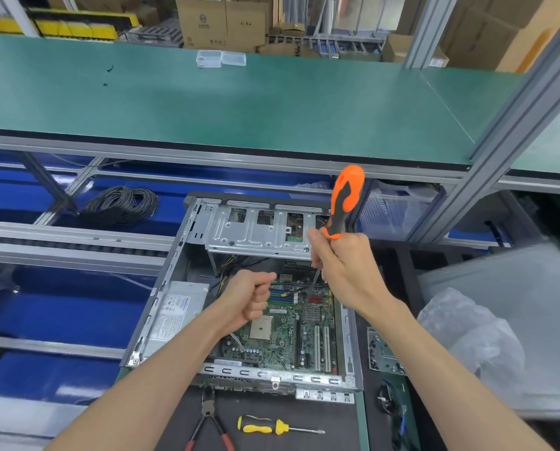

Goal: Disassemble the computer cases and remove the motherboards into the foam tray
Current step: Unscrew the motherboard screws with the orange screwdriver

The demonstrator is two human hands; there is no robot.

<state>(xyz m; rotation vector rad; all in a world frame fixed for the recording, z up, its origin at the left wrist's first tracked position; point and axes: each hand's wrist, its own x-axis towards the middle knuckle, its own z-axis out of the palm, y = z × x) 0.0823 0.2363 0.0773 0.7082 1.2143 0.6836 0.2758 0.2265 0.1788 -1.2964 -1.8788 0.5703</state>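
Inside the open grey metal computer case (187, 265) lies the green motherboard (291, 333). Above it, the right hand (343, 265) grips an orange-and-black screwdriver (345, 203); the left hand (249, 297) is fisted, apparently holding nothing.

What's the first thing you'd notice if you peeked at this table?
The bright orange screwdriver, held upright in the right hand over the open computer case. Inside lies a green motherboard, with the left hand curled above it. In front lie a yellow screwdriver and pliers.
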